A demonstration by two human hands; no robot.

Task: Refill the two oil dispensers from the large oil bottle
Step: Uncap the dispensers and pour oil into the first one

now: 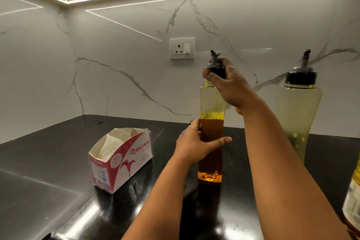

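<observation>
- Head view, and I count two oil dispensers standing on the black tabletop [48, 161]: the near dispenser [211, 107] in the middle and the far dispenser [298, 111] to its right.
- Two hands, both on the near one. The left hand [196, 142] has its grip wrapped round the body at mid-height; the right hand [228, 82] pinches the black pourer cap [215, 66], which sits just above the bottle's bare neck.
- One large oil bottle [352, 206], cut off at the right edge; only a sliver of label and amber oil shows.
- Near dispenser: dark amber oil, roughly half full. Far dispenser: capped, mostly empty, with a yellowish film; its base is hidden behind the right arm.
- One open-topped Origami carton [120, 160] to the left; contents hard to make out.
</observation>
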